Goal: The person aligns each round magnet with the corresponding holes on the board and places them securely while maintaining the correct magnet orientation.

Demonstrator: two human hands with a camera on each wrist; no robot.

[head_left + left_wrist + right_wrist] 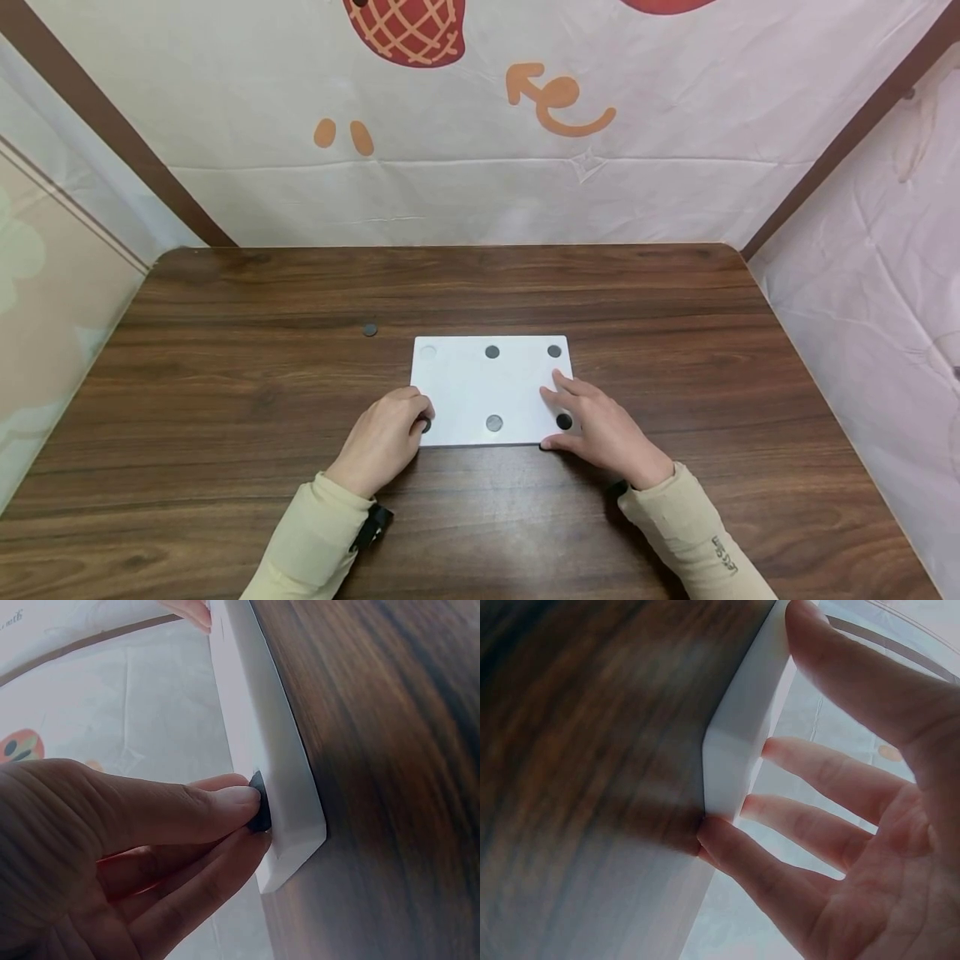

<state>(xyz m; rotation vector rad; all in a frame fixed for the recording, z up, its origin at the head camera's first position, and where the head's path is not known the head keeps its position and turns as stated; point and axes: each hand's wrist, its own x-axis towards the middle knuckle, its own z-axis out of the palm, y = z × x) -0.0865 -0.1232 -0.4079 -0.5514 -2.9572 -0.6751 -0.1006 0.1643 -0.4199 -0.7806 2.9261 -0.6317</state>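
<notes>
A white rectangular board [465, 383] lies on the table, with round spots along its far and near sides. My left hand [384, 437] pinches a small dark disc [259, 802] between thumb and fingers, against the board's near left corner. My right hand [603, 425] is at the board's right end, fingers spread and fairly straight. Its thumb touches the near edge; other fingertips rest on the board. Dark discs [492, 352] show at the far middle, far right [554, 351] and near right [564, 422]. The near middle spot [494, 423] looks grey, the far left circle [427, 352] white.
One loose dark disc [370, 330] lies on the brown wooden table [225, 375], beyond the board's left end. A printed white curtain [480, 200] hangs along the table's far edge, and more fabric [870, 217] hangs at the sides.
</notes>
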